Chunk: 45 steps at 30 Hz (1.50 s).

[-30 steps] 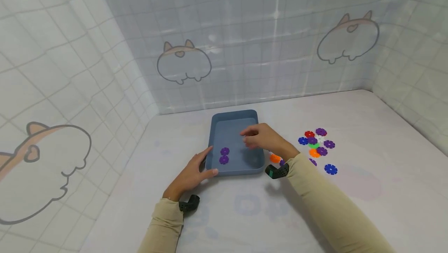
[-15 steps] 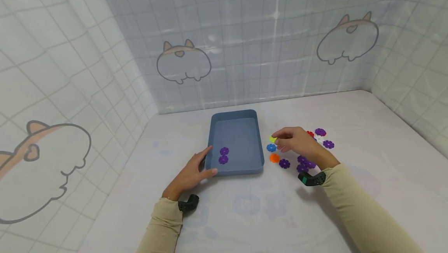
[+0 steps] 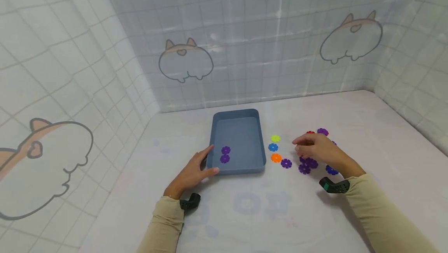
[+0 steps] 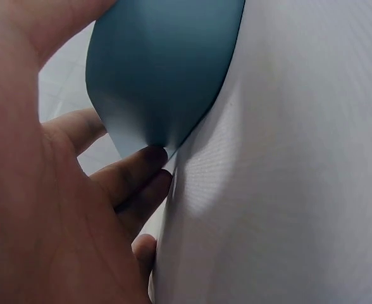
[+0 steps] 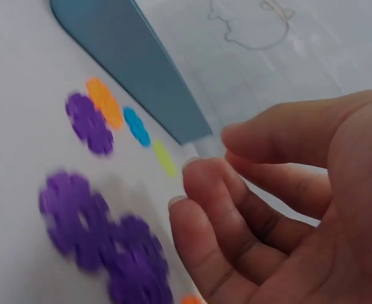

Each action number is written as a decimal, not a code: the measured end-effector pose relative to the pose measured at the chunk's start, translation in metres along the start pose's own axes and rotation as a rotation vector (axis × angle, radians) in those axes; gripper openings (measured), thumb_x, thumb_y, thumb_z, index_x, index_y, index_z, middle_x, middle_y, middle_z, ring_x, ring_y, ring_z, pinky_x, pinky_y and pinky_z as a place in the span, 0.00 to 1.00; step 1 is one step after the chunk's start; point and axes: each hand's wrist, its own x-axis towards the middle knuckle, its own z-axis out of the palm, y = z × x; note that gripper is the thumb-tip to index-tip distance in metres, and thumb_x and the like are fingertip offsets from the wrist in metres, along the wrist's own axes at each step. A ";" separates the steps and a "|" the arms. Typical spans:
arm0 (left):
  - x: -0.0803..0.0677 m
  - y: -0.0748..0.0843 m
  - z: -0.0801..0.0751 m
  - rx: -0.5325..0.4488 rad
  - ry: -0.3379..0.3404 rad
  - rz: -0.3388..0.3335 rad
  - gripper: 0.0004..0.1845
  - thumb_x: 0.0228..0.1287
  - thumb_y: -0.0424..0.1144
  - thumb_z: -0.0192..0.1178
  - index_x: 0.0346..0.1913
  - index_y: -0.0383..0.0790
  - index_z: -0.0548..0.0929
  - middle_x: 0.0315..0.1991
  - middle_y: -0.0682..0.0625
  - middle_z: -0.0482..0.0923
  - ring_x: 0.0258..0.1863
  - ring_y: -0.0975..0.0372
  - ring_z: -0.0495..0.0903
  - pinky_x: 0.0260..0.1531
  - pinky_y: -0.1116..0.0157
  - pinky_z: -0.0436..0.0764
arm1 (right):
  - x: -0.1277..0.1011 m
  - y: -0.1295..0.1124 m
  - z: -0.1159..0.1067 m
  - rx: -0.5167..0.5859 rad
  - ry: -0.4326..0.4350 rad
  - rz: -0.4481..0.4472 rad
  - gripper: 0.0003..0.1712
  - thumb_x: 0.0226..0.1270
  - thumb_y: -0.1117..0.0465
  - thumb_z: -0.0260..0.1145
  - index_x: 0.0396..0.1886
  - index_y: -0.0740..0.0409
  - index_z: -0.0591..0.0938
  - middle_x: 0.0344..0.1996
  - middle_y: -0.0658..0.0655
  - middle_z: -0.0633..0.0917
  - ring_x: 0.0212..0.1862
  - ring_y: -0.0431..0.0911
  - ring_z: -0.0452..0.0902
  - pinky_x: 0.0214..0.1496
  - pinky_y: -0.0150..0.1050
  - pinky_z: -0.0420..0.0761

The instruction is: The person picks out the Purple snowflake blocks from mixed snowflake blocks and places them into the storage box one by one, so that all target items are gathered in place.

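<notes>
Head view is showing a person in beige sleeves working at a white bench walled with tiled, cartoon-printed sheeting. The left hand (image 3: 190,171) is resting against the near left corner of the blue tray (image 3: 257,136), thumb along the left wall and fingers on the near wall, straight rather than curled, so its grip is released and merely steadying. The left wrist view is confirming this: fingertips (image 4: 145,161) are pressing on the tray's rounded corner (image 4: 167,69). Two purple snowflake discs (image 3: 225,154) are lying inside the tray at its near left, touching one another.

The right hand (image 3: 320,152) is hovering over a cluster of purple discs (image 3: 307,165) on the bench, right of the tray. Its fingers (image 5: 205,209) are loosely curled with thumb opposite them and nothing between, as the right wrist view is showing; the grip is empty, just above the purple discs (image 5: 85,221).

Between tray and hand, a yellow-green disc (image 3: 275,138), a blue disc (image 3: 273,147) and an orange disc (image 3: 276,157) are lying in a near-to-far column just beside the tray's right wall, with a lone purple disc (image 3: 286,163) next to the orange one. A red disc (image 3: 310,132), another purple one (image 3: 322,131) and a dark blue disc (image 3: 331,170) are peeking out around the hand.
</notes>
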 end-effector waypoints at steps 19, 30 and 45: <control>-0.002 0.003 -0.001 -0.007 -0.019 -0.018 0.47 0.66 0.60 0.64 0.81 0.58 0.52 0.79 0.44 0.51 0.77 0.49 0.51 0.72 0.42 0.53 | -0.023 0.025 -0.019 -0.219 -0.059 -0.050 0.19 0.66 0.59 0.71 0.54 0.63 0.83 0.41 0.52 0.84 0.43 0.47 0.79 0.44 0.38 0.81; 0.000 0.000 -0.001 0.018 -0.015 -0.022 0.47 0.66 0.61 0.63 0.81 0.56 0.52 0.79 0.44 0.52 0.77 0.47 0.51 0.71 0.41 0.53 | -0.021 0.027 -0.012 -0.271 -0.056 -0.025 0.17 0.61 0.62 0.74 0.49 0.61 0.84 0.37 0.52 0.82 0.39 0.48 0.75 0.41 0.41 0.79; 0.000 0.000 -0.001 0.016 -0.022 -0.031 0.47 0.66 0.61 0.63 0.81 0.56 0.51 0.79 0.45 0.51 0.77 0.47 0.48 0.72 0.41 0.51 | -0.024 0.026 -0.012 -0.219 0.025 -0.099 0.08 0.66 0.63 0.70 0.41 0.59 0.80 0.33 0.52 0.81 0.36 0.47 0.74 0.35 0.36 0.78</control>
